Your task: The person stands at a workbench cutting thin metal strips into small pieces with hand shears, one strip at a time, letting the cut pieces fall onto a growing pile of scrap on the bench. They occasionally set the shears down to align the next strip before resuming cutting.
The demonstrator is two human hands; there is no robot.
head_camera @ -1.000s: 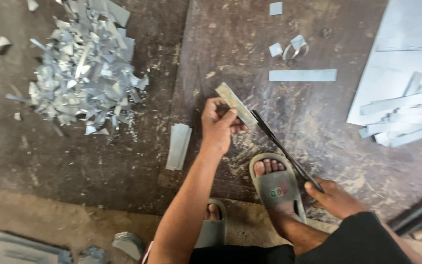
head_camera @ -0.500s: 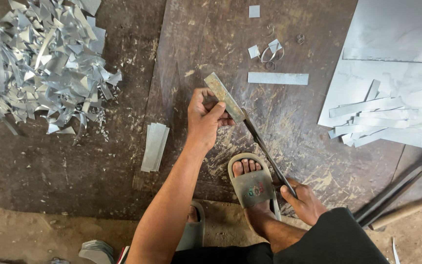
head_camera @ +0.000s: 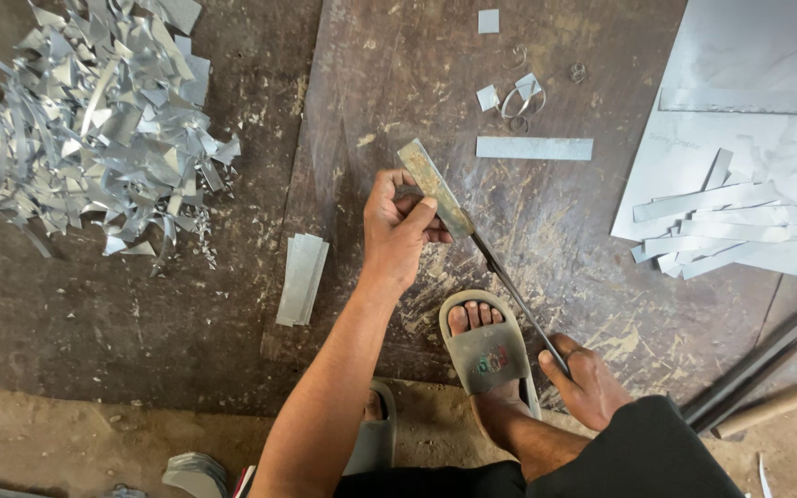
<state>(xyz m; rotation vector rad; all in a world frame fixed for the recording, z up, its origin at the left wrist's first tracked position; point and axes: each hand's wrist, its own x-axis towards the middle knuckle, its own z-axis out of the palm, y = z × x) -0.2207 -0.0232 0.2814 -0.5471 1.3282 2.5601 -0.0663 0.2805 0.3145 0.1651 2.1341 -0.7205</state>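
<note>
My left hand [head_camera: 397, 231] is closed around the broad flat blade end of long metal shears [head_camera: 435, 189], thumb pressed on the blade. Whether a strip sits under the fingers I cannot tell. The thin dark handle [head_camera: 518, 309] runs down to the right into my right hand [head_camera: 590, 385], which grips its end. My foot in a grey sandal [head_camera: 486, 349] rests on the dark floor plate just below the handle, between the two hands.
A heap of shiny metal offcuts [head_camera: 94, 120] lies at upper left. A small stack of cut strips [head_camera: 302, 277] lies left of my arm. A single strip [head_camera: 534, 148], small squares and a curl lie above. Sheet metal [head_camera: 758, 83] with long strips [head_camera: 712, 226] is right; rods [head_camera: 758, 373] at lower right.
The view has swung, so the offcut heap and sheet metal sit further left in the frame. Both hands keep their hold on the shears, with the blade end staying tilted up to the left.
</note>
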